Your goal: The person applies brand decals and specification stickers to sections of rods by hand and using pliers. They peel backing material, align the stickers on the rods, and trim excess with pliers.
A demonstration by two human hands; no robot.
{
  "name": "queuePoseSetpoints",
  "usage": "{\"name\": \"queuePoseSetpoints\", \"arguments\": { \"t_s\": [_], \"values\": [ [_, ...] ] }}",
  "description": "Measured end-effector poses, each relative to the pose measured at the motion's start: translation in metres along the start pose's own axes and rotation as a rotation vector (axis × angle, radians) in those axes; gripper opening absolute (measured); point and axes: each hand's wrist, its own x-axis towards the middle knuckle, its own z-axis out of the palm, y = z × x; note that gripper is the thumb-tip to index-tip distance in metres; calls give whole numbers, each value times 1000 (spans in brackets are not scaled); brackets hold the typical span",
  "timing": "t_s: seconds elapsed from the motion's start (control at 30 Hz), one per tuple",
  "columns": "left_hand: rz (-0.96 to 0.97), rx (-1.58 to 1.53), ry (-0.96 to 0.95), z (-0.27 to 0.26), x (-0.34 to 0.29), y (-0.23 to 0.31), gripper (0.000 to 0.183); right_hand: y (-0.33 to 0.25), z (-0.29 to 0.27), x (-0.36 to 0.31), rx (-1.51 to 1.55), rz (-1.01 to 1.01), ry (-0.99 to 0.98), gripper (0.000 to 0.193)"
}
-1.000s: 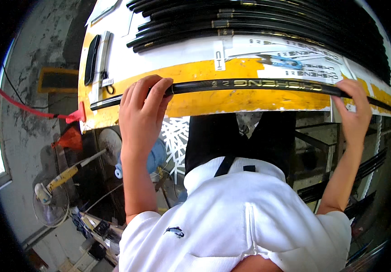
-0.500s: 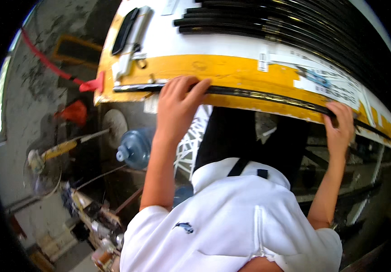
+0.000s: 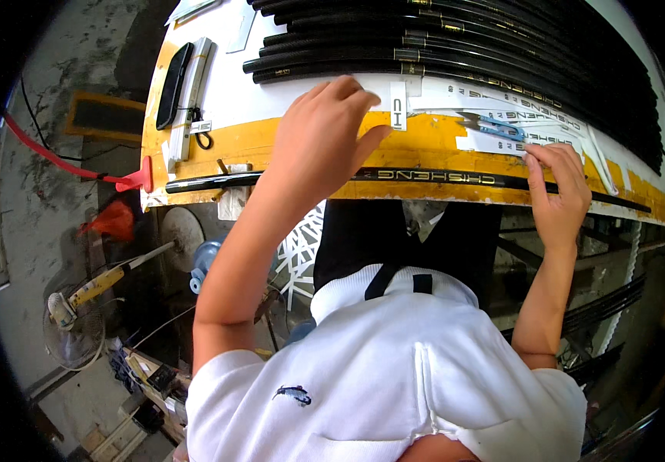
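A long glossy black rod (image 3: 271, 179) with gold lettering lies along the table's front edge. My left hand (image 3: 324, 135) is raised over the rod's left half, thumb and fingers apart and holding nothing; its fingertips are near a small white printed label (image 3: 398, 108). My right hand (image 3: 559, 181) is just above the rod's right part. Its thumb and forefinger come together at the end of a white label strip (image 3: 490, 144); whether they grip it is hidden. Blue-handled thread snips (image 3: 494, 125) rest on the printed strips, left of that hand.
Several black rods (image 3: 332, 65) lie side by side across the back of the table (image 3: 240, 142). At the left are a black phone-like case (image 3: 174, 86) and a metal bar (image 3: 192, 100). A fan (image 3: 74, 323) and blue water bottle (image 3: 207, 258) stand below the table.
My left hand has let go of the rod and risen toward the label. My right hand has come off the rod toward the strips. The view has shifted.
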Motion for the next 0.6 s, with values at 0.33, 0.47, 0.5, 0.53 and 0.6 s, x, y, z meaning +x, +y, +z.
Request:
{"name": "queuePoseSetpoints", "arguments": {
  "t_s": [0.33, 0.47, 0.5, 0.53, 0.6],
  "values": [
    [-217, 399, -250, 36, 46, 30, 37, 6, -27, -1, 36, 74, -1, 13],
    [-208, 399, -195, 33, 38, 11, 24, 8, -33, -4, 29, 112, -42, 12],
    [-210, 397, -185, 32, 35, 9, 21, 10, -32, -6, 38, 124, -47, 12],
    [-215, 400, -172, 30, 34, 7, 19, 13, -32, -9, 1, 134, -81, 12],
    [-241, 295, -170, 29, 38, 8, 13, 22, -30, -17, -58, 86, -62, 13]
  ]
}}
